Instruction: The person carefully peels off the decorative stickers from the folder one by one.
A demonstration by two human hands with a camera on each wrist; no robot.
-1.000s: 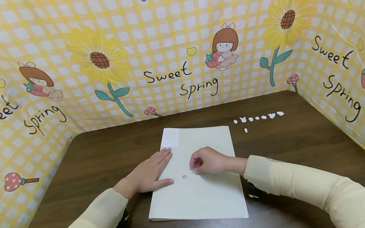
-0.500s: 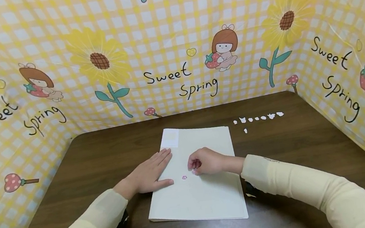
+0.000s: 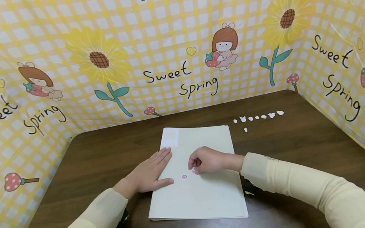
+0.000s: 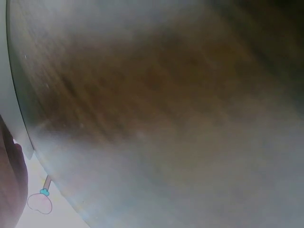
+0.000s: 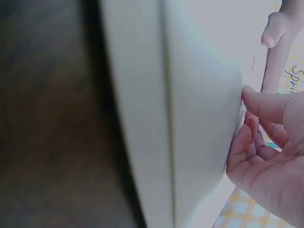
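A white folder or thick sheaf of paper (image 3: 213, 197) lies on the table. My left hand (image 3: 148, 171) rests flat on its left side, fingers spread; only a sliver of that hand (image 4: 13, 185) enters the left wrist view. With thumb and fingertips, my right hand (image 3: 210, 160) pinches a small pink sticker (image 3: 194, 170) against the white surface, partly hidden by the fingers. Another small pink-and-white sticker (image 3: 184, 176) lies just left of it. The right wrist view shows the right hand (image 5: 270, 147) with its fingers curled at the white surface.
Several small white cut-out pieces (image 3: 257, 117) form a row at the back right of the brown table (image 3: 105, 150), with a single piece (image 3: 246, 129) in front. A pale rectangular label (image 3: 170, 137) sits at the folder's upper left corner. Checked cloth (image 3: 158, 25) surrounds the table.
My right hand has shifted very slightly left, its fingers still at the pink sticker. The left hand has stayed in place.
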